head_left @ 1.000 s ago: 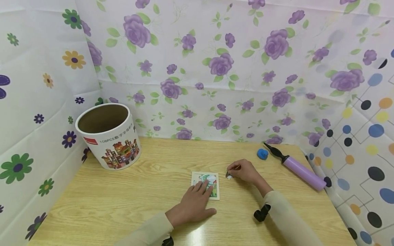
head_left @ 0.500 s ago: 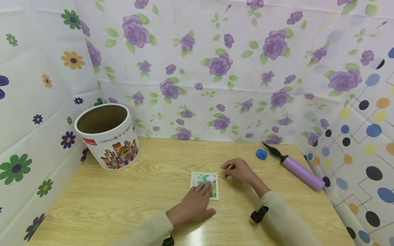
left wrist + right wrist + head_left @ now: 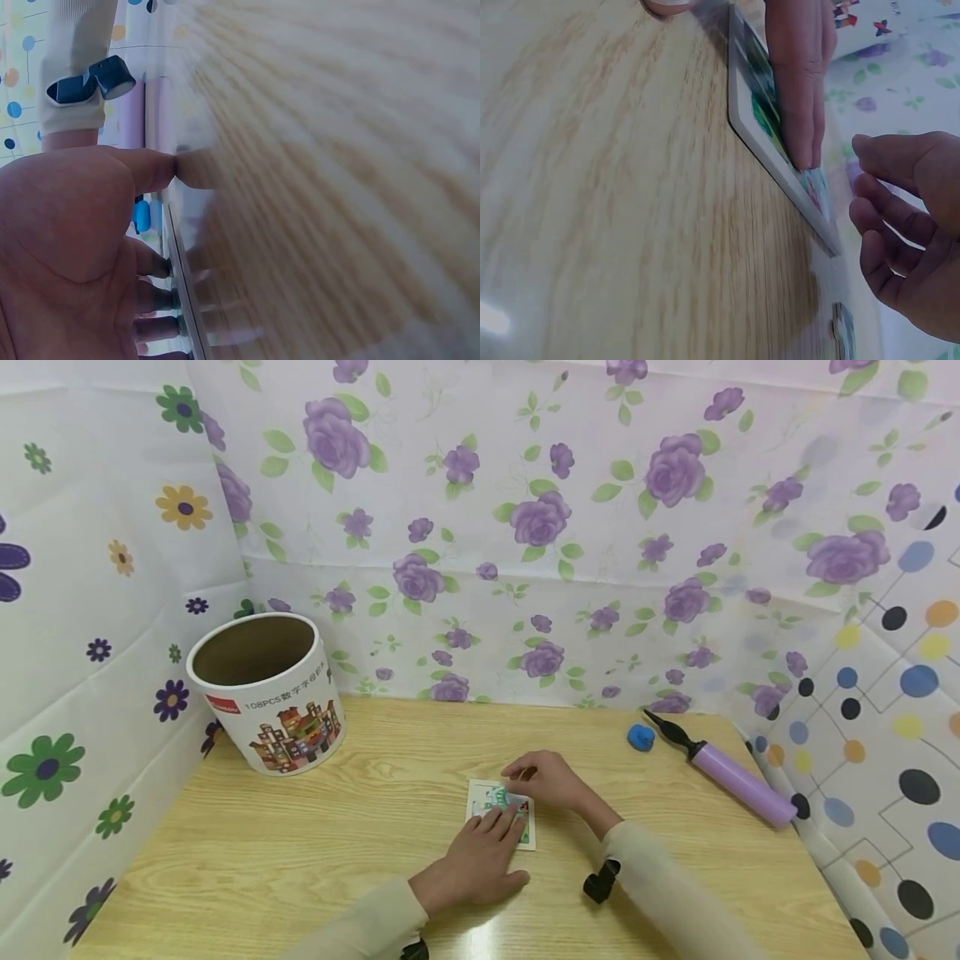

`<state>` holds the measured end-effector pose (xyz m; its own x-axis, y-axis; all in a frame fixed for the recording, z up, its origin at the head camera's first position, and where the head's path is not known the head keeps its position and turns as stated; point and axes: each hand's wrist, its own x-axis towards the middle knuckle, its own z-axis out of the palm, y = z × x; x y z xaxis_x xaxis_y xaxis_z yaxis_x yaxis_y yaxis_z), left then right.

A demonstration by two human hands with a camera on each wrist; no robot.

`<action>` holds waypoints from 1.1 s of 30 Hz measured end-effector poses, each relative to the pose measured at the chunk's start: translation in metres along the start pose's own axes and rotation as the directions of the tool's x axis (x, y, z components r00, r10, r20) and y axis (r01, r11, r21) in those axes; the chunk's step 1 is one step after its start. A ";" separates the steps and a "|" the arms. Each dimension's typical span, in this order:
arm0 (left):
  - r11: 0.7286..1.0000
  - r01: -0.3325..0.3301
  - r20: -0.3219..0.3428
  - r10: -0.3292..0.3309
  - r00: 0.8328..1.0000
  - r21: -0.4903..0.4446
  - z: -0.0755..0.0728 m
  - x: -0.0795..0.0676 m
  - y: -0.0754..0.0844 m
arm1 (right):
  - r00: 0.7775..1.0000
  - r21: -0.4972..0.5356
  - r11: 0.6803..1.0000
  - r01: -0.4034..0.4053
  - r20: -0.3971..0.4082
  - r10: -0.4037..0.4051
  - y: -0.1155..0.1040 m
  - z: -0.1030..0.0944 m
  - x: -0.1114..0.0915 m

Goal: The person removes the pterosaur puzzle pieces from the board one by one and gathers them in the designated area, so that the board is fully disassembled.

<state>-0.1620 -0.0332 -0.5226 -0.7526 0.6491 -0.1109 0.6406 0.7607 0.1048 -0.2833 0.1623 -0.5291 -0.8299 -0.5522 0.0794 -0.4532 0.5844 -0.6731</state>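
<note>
A small square jigsaw puzzle in a pale frame (image 3: 529, 837) lies flat on the table, showing a green and white picture. My left hand (image 3: 483, 860) rests on its lower part, fingers straight and covering some of the picture; the left wrist view shows the fingertips on the board. My right hand (image 3: 551, 781) hovers over the puzzle's upper right corner. In the right wrist view, its fingers (image 3: 885, 210) are loosely bent, with a gap to the thumb and nothing visible between them. A loose puzzle piece (image 3: 844, 330) lies on the table beside the board, hidden in the head view.
A large white printed bucket (image 3: 266, 693) stands at the back left of the wooden table (image 3: 360, 802). At the right lie a blue toy (image 3: 641, 737) and a purple hand pump (image 3: 742, 781) with a black nozzle. Flowered and dotted cloths enclose the table.
My right hand has moved left, from the loose piece beside the board to above the puzzle's upper right corner. My left hand has stayed on the puzzle.
</note>
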 end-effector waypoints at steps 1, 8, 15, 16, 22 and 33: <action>1.000 0.001 -0.001 -0.001 1.000 0.004 -0.001 0.000 0.000 | 1.000 -0.010 1.000 0.014 0.004 -0.014 -0.001 0.002 0.002; 1.000 0.000 0.016 0.000 1.000 -0.020 -0.003 -0.002 0.001 | 0.996 -0.016 0.997 0.070 0.051 -0.069 -0.005 0.010 0.013; 0.999 0.000 0.026 0.001 1.000 -0.046 -0.004 -0.001 0.000 | 0.995 -0.023 0.999 0.025 0.102 -0.022 -0.009 0.014 0.019; 0.999 0.002 0.025 -0.001 1.000 -0.047 -0.003 -0.001 0.000 | 0.994 -0.025 1.000 0.018 0.108 -0.015 -0.009 0.014 0.019; 0.999 -0.001 0.007 0.001 1.000 -0.042 0.000 0.000 -0.001 | 0.991 -0.023 1.000 0.018 0.130 -0.015 -0.011 0.014 0.020; 1.000 0.003 0.005 -0.003 1.000 -0.018 -0.002 -0.002 0.001 | 0.986 -0.063 0.996 0.067 0.156 -0.056 -0.017 0.016 0.022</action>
<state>-0.1602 -0.0343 -0.5199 -0.7535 0.6472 -0.1158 0.6358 0.7621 0.1225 -0.2890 0.1307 -0.5280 -0.7423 -0.6701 0.0012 -0.5269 0.5825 -0.6190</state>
